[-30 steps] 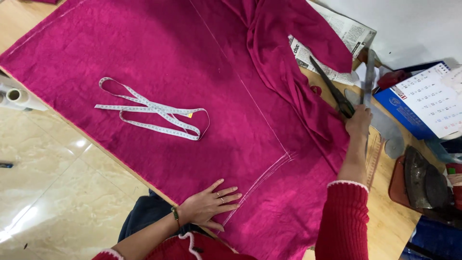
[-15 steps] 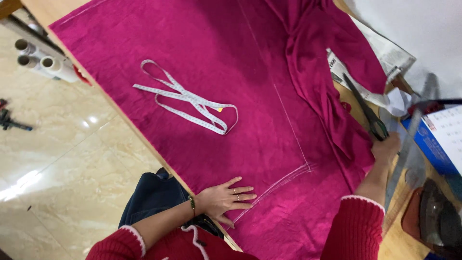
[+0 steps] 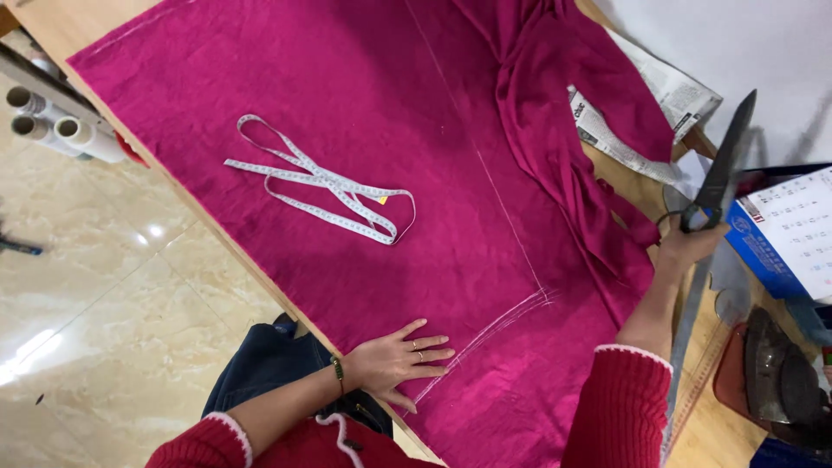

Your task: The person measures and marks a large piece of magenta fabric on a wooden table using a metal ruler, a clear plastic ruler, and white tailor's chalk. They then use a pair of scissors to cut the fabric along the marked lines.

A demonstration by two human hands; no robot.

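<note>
Spread over most of the frame, from upper left to lower right: a large magenta woven cloth, flat on a pale wooden table, with a bunched fold of the same cloth heaped at upper right. Crossing it, thin white chalk lines (one long and straight down the middle, a pair curving toward the lower centre). Left of the table, a glossy beige tiled floor.

At right, beyond the cloth's edge: crumpled newspaper, a blue box with a printed white sheet on top, and a dark flat iron at lower right. Along the right edge of the cloth, a long clear ruler, lying lengthwise toward the bottom of the frame.

At upper left, below the table's edge, three white rolled tubes.

Left of centre on the cloth, a white measuring tape, looped and crossed over itself.

At right centre, the right hand, closed around the handles of long dark scissors, blades shut and pointing up toward the upper right, raised off the cloth.

At lower centre, the left hand, open and flat, fingers spread, pressing palm-down on the cloth just beside the curved chalk lines; holding nothing.
</note>
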